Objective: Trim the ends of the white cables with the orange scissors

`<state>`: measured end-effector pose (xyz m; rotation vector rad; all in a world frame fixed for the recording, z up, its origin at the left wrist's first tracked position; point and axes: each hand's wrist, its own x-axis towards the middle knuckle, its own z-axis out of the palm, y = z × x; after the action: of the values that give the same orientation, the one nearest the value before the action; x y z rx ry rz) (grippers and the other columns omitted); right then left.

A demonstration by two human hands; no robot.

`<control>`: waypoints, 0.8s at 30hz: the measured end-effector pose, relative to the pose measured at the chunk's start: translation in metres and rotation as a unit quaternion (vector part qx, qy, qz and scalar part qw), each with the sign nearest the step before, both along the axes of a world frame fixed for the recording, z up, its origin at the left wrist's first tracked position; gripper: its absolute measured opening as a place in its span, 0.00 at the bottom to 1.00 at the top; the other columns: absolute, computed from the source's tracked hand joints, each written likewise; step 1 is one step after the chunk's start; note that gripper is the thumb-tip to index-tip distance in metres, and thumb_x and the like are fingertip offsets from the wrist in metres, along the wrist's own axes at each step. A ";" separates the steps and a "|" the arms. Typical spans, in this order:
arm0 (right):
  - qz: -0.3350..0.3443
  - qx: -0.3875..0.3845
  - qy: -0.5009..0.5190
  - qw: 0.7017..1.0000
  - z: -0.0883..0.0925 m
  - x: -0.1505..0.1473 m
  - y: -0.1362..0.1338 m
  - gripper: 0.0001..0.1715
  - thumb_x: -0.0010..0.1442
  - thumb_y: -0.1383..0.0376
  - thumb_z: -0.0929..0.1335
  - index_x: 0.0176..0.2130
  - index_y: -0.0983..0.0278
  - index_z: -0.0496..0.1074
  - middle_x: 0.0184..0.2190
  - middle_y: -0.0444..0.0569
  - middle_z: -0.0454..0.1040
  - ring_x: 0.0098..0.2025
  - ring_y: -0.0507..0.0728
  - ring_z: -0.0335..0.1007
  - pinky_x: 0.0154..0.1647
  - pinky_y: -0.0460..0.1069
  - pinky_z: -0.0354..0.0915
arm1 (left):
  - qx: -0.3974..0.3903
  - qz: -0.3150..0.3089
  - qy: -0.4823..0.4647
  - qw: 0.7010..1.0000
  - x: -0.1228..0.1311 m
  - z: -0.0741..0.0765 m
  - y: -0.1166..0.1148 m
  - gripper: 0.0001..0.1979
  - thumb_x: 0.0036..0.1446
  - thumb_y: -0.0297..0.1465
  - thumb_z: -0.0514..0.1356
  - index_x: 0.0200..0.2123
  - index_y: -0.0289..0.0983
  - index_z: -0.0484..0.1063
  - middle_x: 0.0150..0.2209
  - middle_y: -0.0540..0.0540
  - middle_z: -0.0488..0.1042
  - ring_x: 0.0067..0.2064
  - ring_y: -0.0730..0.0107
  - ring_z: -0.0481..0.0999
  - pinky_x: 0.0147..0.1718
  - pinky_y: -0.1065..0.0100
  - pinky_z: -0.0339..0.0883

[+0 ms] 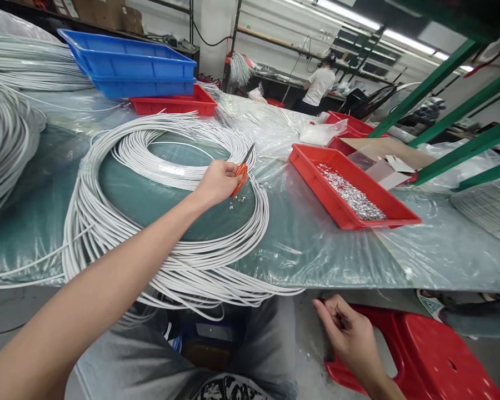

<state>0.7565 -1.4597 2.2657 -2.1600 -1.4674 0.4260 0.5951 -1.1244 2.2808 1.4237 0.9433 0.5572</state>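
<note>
My left hand is closed around the orange handles of a pair of scissors, whose dark blades point up and away. It is above a large coil of white cable on the table. A smaller white cable coil lies inside the far part of the large one. Tiny metal bits are scattered just below the scissors. My right hand hangs past the table's front edge, beside a red stool. Its fingers are curled in, and whatever they may hold is hidden.
A red tray of small metal pieces stands right of the coils. Blue trays rest on a red tray behind. More cable lies left. Green posts rise at right; the red stool is below. A person stands farther back.
</note>
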 end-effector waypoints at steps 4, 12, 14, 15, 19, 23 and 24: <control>0.044 0.012 0.041 0.998 0.024 0.002 0.013 0.22 0.64 0.61 0.65 0.22 0.61 0.55 0.17 0.39 0.51 0.17 0.49 0.48 0.17 0.44 0.51 | -0.002 0.001 0.008 1.000 0.000 -0.002 0.000 0.05 0.45 0.28 0.63 0.23 0.33 0.71 0.16 0.54 0.63 0.18 0.79 0.59 0.19 0.73 0.51; 0.190 -0.036 0.009 0.981 0.047 0.023 0.140 0.18 0.64 0.58 0.64 0.25 0.62 0.60 0.18 0.39 0.55 0.20 0.50 0.50 0.24 0.47 0.49 | 0.005 -0.003 0.008 1.000 0.000 -0.002 0.004 0.10 0.46 0.34 0.64 0.22 0.33 0.69 0.18 0.54 0.64 0.19 0.80 0.60 0.20 0.75 0.52; 0.185 -0.070 0.005 0.980 0.036 0.030 0.183 0.18 0.64 0.55 0.64 0.27 0.63 0.63 0.19 0.41 0.60 0.21 0.50 0.53 0.25 0.47 0.48 | 0.011 -0.005 0.009 1.000 0.000 -0.001 0.005 0.12 0.46 0.36 0.64 0.21 0.33 0.68 0.18 0.54 0.63 0.19 0.80 0.59 0.19 0.75 0.52; 0.176 -0.090 0.013 0.980 0.030 0.034 0.203 0.18 0.63 0.55 0.64 0.28 0.63 0.65 0.21 0.43 0.63 0.23 0.51 0.55 0.25 0.47 0.49 | 0.014 -0.007 0.011 1.000 0.000 -0.001 0.005 0.13 0.45 0.37 0.64 0.21 0.33 0.67 0.17 0.54 0.62 0.19 0.80 0.58 0.19 0.75 0.51; 0.169 -0.190 0.042 0.966 0.009 0.046 0.265 0.18 0.57 0.56 0.67 0.24 0.65 0.65 0.19 0.42 0.63 0.23 0.49 0.55 0.24 0.45 0.48 | 0.021 -0.011 0.022 0.999 -0.001 -0.003 0.007 0.14 0.46 0.39 0.64 0.23 0.33 0.69 0.17 0.54 0.63 0.18 0.79 0.58 0.18 0.75 0.51; 0.198 -0.221 0.058 0.953 -0.004 0.051 0.284 0.19 0.53 0.59 0.68 0.17 0.65 0.61 0.14 0.39 0.54 0.19 0.48 0.50 0.21 0.45 0.47 | 0.019 -0.017 0.024 0.999 0.000 -0.003 0.007 0.14 0.46 0.39 0.62 0.22 0.34 0.68 0.17 0.55 0.61 0.18 0.80 0.57 0.18 0.75 0.51; 0.194 -0.215 0.058 0.955 -0.006 0.050 0.284 0.17 0.52 0.61 0.67 0.18 0.65 0.62 0.14 0.39 0.56 0.19 0.48 0.52 0.22 0.45 0.48 | 0.017 -0.019 0.024 0.999 0.000 -0.002 0.007 0.13 0.47 0.39 0.62 0.22 0.34 0.67 0.17 0.55 0.61 0.18 0.80 0.57 0.18 0.75 0.51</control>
<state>0.8068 -1.1762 2.2597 -2.0984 -1.8700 1.0821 0.5949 -1.1175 2.2788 1.4874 0.9476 0.5145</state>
